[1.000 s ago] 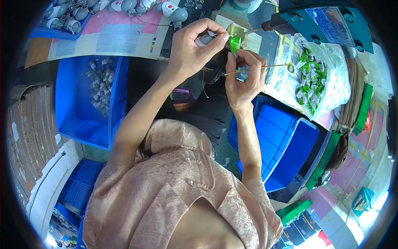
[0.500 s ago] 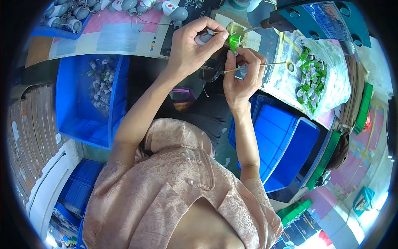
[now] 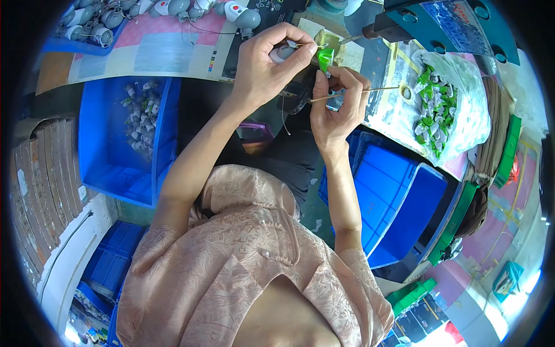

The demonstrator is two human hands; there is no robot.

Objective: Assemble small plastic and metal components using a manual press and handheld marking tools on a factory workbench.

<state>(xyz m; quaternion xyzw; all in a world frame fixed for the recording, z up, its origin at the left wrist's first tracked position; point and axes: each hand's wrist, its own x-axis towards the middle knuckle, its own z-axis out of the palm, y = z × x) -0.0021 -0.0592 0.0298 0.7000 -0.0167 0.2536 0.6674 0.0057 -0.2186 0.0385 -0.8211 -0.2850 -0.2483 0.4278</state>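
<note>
While both hands work close together above the bench, the left hand pinches a small grey-white part between thumb and fingertips, and the right hand is closed on a thin wooden stick. That stick lies nearly level, its long axis running left to right, with its free end pointing right toward a clear plastic bag of green pieces. A small green piece sits just above the right fingers, between the two hands; which hand grips it is hard to make out. A pink and pale printed sheet covers the bench at upper left. A teal machine with a blue label sits at upper right, partly cut off by the rim. A blue bin of small grey parts stands at left, and another blue bin at right.
</note>
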